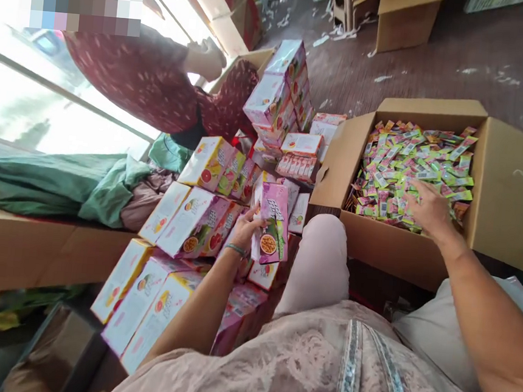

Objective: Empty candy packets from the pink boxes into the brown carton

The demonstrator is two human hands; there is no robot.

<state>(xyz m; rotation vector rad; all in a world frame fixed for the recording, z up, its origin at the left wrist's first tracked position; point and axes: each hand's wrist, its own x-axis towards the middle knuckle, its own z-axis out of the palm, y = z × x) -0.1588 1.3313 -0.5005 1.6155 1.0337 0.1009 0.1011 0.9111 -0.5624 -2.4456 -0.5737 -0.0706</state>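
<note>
My left hand (243, 228) grips a pink-purple printed carton (274, 218) with a passion fruit picture, held upright over stacked packs. My right hand (429, 209) is over the sachets (412, 151), its fingers stretched out and touching or just above the pile; I make out nothing held in it. These small pink, green and orange sachets fill a large open cardboard box (390, 238) on my right. Close to my left hand stand rows of shrink-wrapped fruit-printed packs (191, 214).
Taller stacked packs (277, 93) rise beyond my left hand. A person in a dark red patterned sleeve (130, 75) sits at the left. Another open carton (407, 19) stands at the back on the brown floor (346, 69), among paper scraps. Green cloth (52, 184) lies at left.
</note>
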